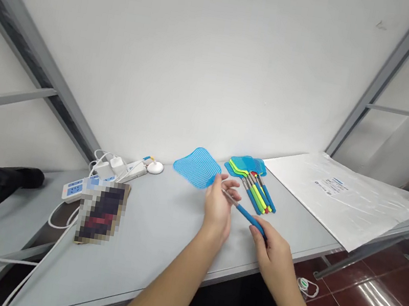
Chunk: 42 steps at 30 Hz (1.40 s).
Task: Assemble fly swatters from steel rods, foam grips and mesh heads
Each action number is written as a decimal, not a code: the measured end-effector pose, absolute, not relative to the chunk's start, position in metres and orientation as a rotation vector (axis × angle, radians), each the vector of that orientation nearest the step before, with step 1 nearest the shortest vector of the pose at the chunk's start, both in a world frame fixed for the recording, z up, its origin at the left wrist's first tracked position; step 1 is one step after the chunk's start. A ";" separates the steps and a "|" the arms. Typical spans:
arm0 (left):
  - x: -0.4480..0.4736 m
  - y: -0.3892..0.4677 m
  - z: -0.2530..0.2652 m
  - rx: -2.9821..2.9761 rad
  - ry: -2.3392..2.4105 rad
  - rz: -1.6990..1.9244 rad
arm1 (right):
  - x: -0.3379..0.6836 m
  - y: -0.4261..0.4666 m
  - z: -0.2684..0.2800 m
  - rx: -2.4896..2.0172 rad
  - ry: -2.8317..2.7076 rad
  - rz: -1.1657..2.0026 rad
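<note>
A fly swatter with a blue mesh head (197, 167), a thin metal rod and a blue handle is held over the desk, its head toward the wall. My left hand (218, 204) is at the neck, where the head meets the rod, with the thumb against it and the other fingers loosely curled. Around the end of the handle, my right hand (270, 249) is closed. Just beyond my hands lies a pile of fly swatters (248, 166) with blue and yellow-green heads. Their blue, green, yellow and red handles point toward me.
White plastic packaging (353, 197) with a printed label overhangs the desk's right edge. Power strips (76, 188) with white plugs and cables sit on the left, near a round white device (155, 167). A pixelated item (103, 214) lies in front. The wall bounds the back.
</note>
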<state>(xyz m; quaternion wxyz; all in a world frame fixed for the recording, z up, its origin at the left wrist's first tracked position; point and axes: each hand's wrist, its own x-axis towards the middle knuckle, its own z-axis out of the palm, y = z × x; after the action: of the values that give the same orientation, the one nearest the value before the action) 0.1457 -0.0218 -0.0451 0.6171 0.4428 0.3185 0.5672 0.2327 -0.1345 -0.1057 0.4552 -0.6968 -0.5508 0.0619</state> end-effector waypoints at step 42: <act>0.166 0.092 -0.091 2.561 0.938 0.914 | 0.306 0.013 -0.104 -2.199 -1.994 -0.067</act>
<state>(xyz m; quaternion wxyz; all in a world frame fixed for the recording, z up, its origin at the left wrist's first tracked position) 0.1663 0.0916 -0.0910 0.1323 0.8826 0.3231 0.3148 0.3058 0.0127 -0.1037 0.0859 -0.7379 -0.6690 -0.0224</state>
